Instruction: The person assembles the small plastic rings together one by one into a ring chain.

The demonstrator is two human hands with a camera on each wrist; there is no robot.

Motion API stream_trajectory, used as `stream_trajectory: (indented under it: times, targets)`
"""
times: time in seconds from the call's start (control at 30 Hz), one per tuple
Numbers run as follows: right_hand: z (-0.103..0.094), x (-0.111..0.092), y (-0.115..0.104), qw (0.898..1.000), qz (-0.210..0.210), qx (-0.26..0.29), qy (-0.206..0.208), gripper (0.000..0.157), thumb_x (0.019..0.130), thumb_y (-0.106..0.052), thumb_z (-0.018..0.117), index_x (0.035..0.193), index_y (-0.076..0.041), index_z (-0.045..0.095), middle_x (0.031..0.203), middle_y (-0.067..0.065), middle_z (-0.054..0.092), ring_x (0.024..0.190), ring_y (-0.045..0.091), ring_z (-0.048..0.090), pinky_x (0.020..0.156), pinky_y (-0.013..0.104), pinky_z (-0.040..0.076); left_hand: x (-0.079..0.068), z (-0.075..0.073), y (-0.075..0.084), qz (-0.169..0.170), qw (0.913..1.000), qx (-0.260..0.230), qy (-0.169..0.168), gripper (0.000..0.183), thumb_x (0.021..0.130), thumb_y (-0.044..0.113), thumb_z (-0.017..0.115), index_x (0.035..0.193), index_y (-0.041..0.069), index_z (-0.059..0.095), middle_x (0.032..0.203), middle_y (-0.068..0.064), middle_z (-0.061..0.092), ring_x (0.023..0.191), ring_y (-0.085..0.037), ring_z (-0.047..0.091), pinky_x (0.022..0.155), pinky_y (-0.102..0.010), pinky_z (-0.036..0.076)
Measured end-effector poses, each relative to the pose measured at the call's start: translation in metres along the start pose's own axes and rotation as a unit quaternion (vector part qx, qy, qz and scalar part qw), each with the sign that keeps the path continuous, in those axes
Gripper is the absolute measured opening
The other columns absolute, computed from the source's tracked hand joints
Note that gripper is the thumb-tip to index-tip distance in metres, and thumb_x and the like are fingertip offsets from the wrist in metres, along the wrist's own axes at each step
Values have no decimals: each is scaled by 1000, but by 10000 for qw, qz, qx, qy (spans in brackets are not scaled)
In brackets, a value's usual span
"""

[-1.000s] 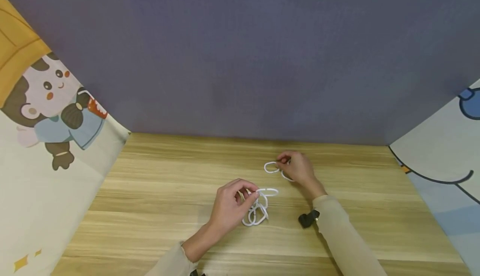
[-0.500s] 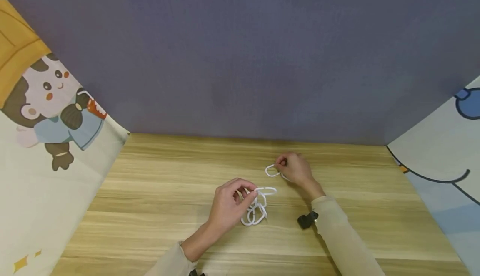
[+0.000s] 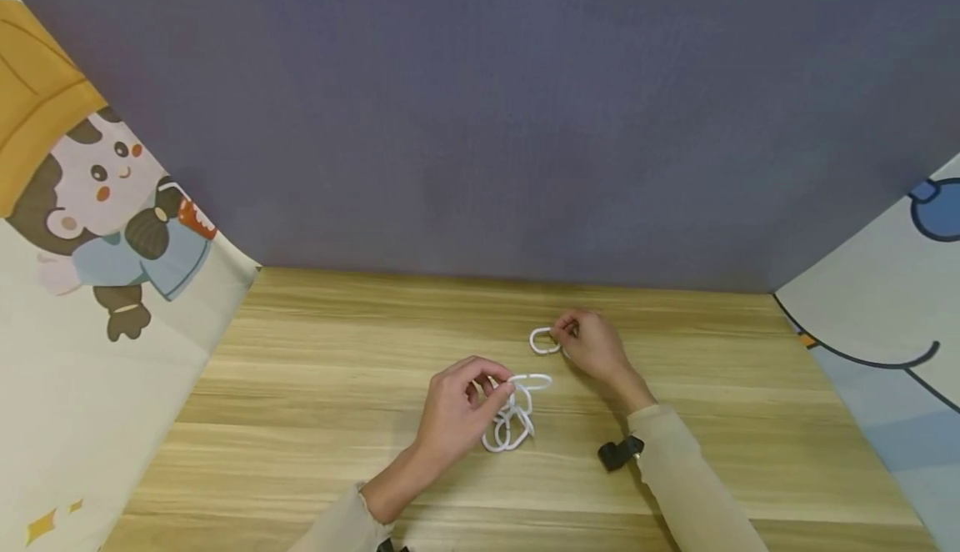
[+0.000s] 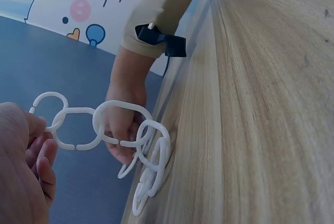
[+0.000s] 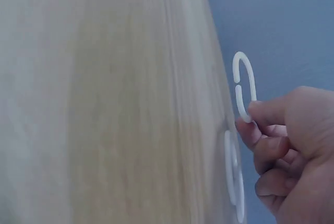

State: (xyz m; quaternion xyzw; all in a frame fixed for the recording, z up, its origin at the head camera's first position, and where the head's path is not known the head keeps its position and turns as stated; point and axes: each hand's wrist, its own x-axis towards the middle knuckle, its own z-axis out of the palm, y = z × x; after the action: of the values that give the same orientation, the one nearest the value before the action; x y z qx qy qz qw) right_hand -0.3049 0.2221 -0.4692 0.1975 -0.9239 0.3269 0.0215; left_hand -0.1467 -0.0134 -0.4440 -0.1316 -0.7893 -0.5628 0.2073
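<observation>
My left hand point(image 3: 459, 408) pinches the end link of a chain of white plastic C-shaped links point(image 4: 78, 110) between thumb and fingertips. In the left wrist view, the chain runs from those fingertips, and its far links bunch up on the tabletop. Further back on the table, my right hand point(image 3: 596, 348) pinches a single white link point(image 5: 252, 85) by one end, its small gap visible. More white links point(image 5: 228, 169) lie overlapping on the wood beside the right hand. From the head view that hand hides most of them.
The wood-grain table point(image 3: 337, 352) ends at a dark grey-blue back panel point(image 3: 480, 118). Cartoon-printed side panels stand left and right. Each wrist wears a small black camera, one plain to see at the right wrist point(image 3: 618, 454).
My right hand has dipped slightly toward me and tilted its pinched link. The links under that hand are now more covered. The left hand and its chain have hardly moved.
</observation>
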Motion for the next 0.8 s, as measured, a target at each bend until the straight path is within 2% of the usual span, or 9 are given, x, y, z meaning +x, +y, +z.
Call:
stream_trajectory:
  times: [0.17,0.37,0.57,0.8]
  targets:
    - [-3,-8,-5,9954,150,906,254,5,100,-3,80,103,1,80,87,9,75,73,13,58,65,24,45,0,0,0,11,10000,51,9,14,92,3,89,98,13,81,90,4,78,75,-2,64,56,-21,51]
    - [-10,-20,-10,9839,475,1679,394,13,102,-2,78,111,7,82,96,19,81,75,8,62,66,19,50,0,1,-3,61,9999,69,44,14,91,2,89,97,12,81,88,3,77,74,-3,64,55,-20,50]
    - [-18,-32,-19,9637,1079,2423,289,18,103,-7,79,114,8,81,99,15,81,81,7,69,70,18,54,-1,0,-4,68,9999,84,40,15,91,2,88,97,13,80,87,3,77,73,-2,63,54,-21,51]
    - [-24,-40,-29,9370,1649,3076,170,25,104,-7,76,120,12,76,92,6,79,70,10,63,60,23,52,-1,-1,-3,5,10000,87,16,13,92,3,88,98,12,81,87,4,76,74,-2,63,55,-21,51]
